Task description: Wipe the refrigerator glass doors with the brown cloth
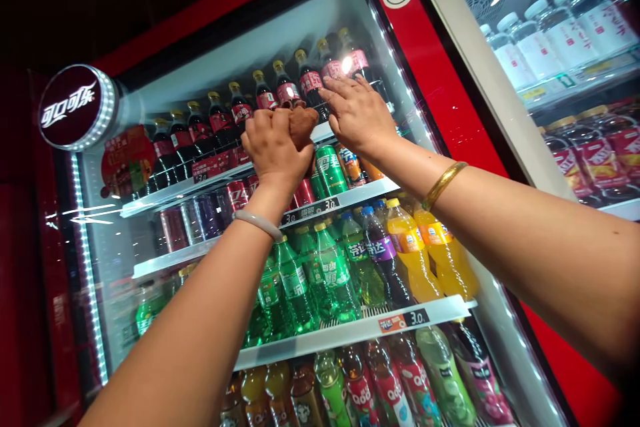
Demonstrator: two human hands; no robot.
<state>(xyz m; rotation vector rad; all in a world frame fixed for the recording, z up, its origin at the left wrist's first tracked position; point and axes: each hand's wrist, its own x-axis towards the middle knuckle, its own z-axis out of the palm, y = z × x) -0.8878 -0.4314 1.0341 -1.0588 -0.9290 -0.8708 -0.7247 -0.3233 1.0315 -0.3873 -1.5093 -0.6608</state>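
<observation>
My left hand (275, 147), with a pale bangle at the wrist, is closed around a crumpled brown cloth (303, 125). It is raised in front of the upper shelves of a red-framed drinks fridge (423, 53). To its right, my right hand (357, 113), wearing a gold bangle, is open with its fingers stretched out and nothing in them. Its fingertips reach up near the cola bottles (310, 80) on the top shelf. Behind and below both hands stand green cans (331, 170). Whether either palm touches the glass is hidden.
Lower shelves hold green soda bottles (330, 273), orange soda bottles (407, 247) and juice bottles (357, 380). A round lit sign (70, 107) juts out at the upper left. Another fridge at the right holds white-labelled bottles (570, 33).
</observation>
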